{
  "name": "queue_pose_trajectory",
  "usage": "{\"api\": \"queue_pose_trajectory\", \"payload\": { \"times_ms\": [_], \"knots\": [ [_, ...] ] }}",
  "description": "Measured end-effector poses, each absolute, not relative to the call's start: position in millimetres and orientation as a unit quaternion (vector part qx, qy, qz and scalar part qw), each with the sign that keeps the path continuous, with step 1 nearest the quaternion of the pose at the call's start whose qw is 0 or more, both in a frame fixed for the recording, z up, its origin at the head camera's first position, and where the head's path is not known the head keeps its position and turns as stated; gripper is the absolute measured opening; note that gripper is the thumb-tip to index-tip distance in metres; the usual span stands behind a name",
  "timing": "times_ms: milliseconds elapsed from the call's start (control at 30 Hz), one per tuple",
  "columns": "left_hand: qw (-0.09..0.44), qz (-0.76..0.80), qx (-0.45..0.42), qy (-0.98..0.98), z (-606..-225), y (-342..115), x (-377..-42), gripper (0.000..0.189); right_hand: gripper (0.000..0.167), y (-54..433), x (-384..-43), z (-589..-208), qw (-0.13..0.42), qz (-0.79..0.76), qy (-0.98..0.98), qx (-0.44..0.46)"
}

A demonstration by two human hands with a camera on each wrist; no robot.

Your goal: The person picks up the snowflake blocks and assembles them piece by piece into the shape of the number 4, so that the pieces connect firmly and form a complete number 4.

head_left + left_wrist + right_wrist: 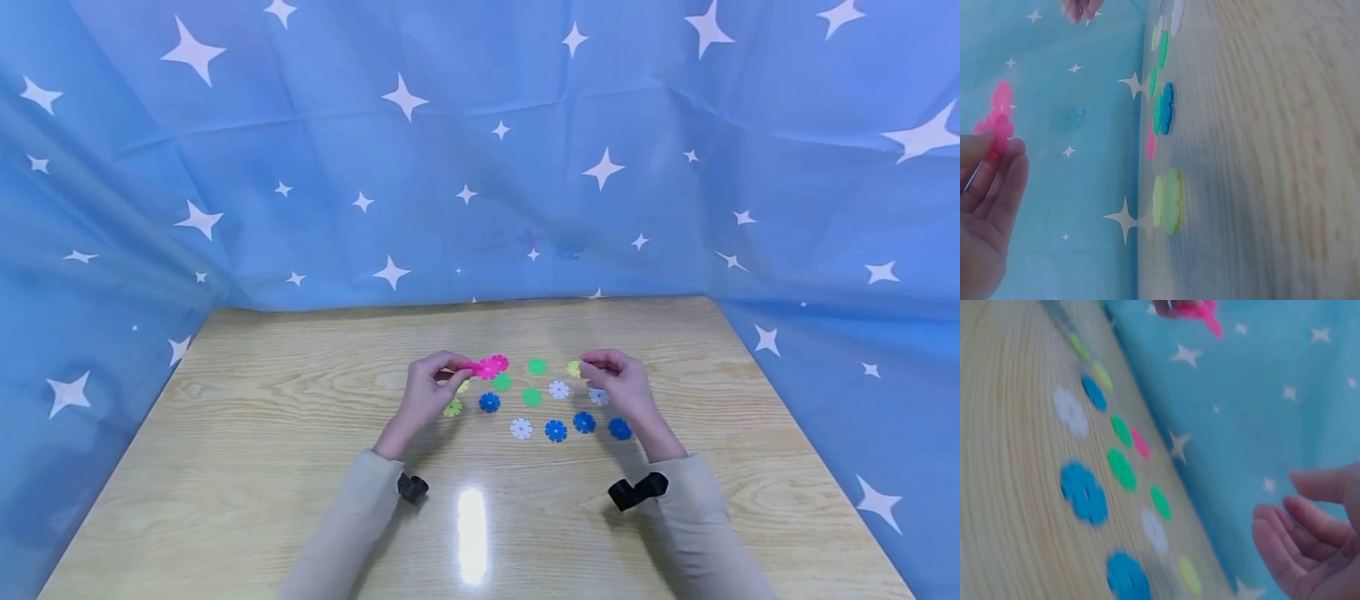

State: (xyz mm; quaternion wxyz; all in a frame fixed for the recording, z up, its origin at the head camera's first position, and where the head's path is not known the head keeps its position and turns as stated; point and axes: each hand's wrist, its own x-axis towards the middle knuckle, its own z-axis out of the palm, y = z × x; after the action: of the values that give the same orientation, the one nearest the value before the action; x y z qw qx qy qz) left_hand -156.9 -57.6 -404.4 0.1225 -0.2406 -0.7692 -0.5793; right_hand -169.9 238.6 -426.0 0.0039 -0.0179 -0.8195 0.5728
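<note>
Shows a blue cloth (487,162) behind a pale wooden tabletop (247,467) and along both its sides, printed with white four-pointed stars (193,52) of mixed sizes. Hangs in soft folds, with long creases across the back and darker shading toward the lower left. Carries a faint dark smudge (572,248) low on the back stretch. Runs to fine, streaky grain over the wood and gleams with one bright white upright reflection (472,537) near the front middle.

Left hand (430,385) pinching — right hand (624,385) raised, fingers (1275,549) loosely bent
</note>
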Motion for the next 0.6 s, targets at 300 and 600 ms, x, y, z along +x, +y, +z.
{"api": "queue_pose_trajectory", "payload": {
  "times_ms": [300, 600],
  "knots": [
    [0.130, -0.584, -0.230, -0.768, -406.9, -59.0, -157.8, 0.006, 0.039, 284.2, -167.5, -436.4, 0.017, 0.503, -0.863, -0.047],
    [0.129, -0.585, -0.223, -0.769, -409.4, -60.7, -158.1, 0.006, 0.039, 308.1, -167.3, -447.8, -0.002, 0.445, -0.894, -0.049]
  ]
}}
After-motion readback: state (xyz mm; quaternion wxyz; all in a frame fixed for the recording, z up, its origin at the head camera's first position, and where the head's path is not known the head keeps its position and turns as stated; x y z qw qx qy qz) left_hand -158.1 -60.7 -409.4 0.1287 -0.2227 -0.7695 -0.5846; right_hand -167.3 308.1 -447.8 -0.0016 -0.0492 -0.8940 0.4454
